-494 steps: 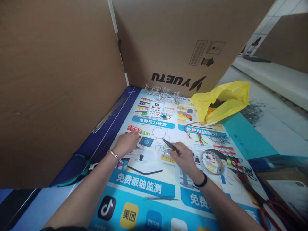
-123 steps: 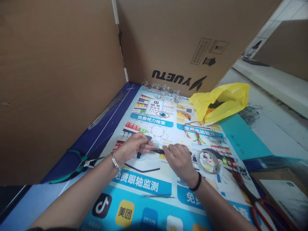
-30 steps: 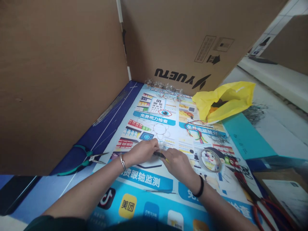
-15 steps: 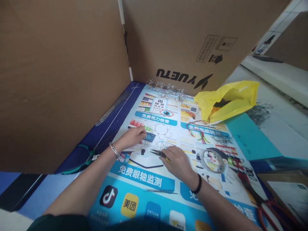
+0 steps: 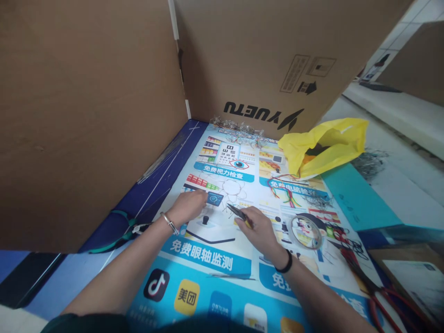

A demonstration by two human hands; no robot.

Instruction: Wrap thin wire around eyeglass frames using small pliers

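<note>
My right hand grips small pliers with dark jaws and yellow handles, the tips pointing up and left. To the left, my left hand is closed, its fingertips pressed together; whatever lies in them is too fine or hidden to make out. Just beyond the plier tips, a thin wire flower outline shows on the printed poster. Whether a wire runs from it to my left fingers I cannot tell.
Tall cardboard walls stand left and behind. A yellow bag, coloured cords and a tape roll are to the right, with red-handled scissors nearer. Teal-handled pliers lie left; wire bits lie at the back.
My right hand has lifted the pliers slightly up and right, their tips now angled more upward. My left hand has shifted a little left and down. The view has moved slightly.
</note>
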